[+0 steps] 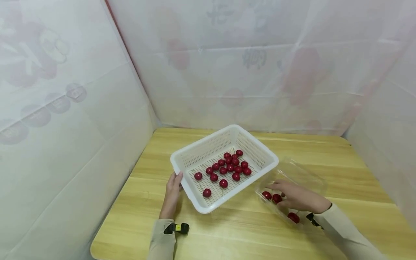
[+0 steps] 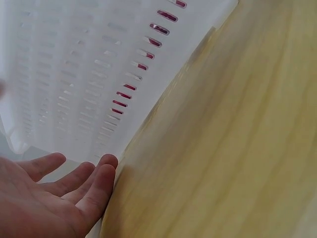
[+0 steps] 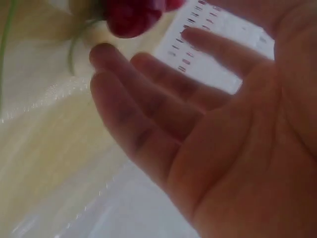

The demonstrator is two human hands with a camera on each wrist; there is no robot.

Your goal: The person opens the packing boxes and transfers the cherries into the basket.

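A white perforated plastic basket point(image 1: 191, 146) stands on the table with many dark red cherries point(image 1: 230, 168) spread over its bottom. My left hand point(image 1: 172, 189) holds its left end, thumb at the rim; in the left wrist view the fingers point(image 2: 101, 191) lie by the outer wall near the tabletop. To the right is a clear plastic box point(image 1: 302, 169) holding a few cherries point(image 1: 293, 217). My right hand point(image 1: 297, 196) reaches into this box from above, fingers loosely spread. A cherry point(image 3: 133, 17) with green stems beside it appears just beyond those fingertips in the right wrist view.
The wooden table point(image 1: 227, 234) has both containers side by side, the box close to the basket's right corner. Pale printed sheets point(image 1: 253, 72) hang behind the table and on both sides. Dark wrist straps point(image 1: 177, 228) sit over the sleeves.
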